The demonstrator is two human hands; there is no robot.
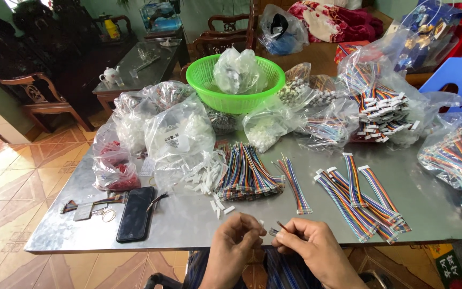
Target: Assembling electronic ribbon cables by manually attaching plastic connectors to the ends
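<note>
A small wire piece [280, 227] sits pinched between the left hand [235, 241] and right hand [310, 243], held close together.

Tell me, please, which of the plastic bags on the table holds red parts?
The bag at the left edge, beside the black phone. Its contents are red, while the bags next to it hold white parts and those on the right hold many-coloured cables.

a dull, smooth grey sheet-metal table [295, 225] carries crinkled clear plastic bags [180, 136], a glossy green plastic mesh basket [235, 80] at twelve o'clock, and a glossy black glass-fronted phone [136, 213] at eight o'clock.
</note>
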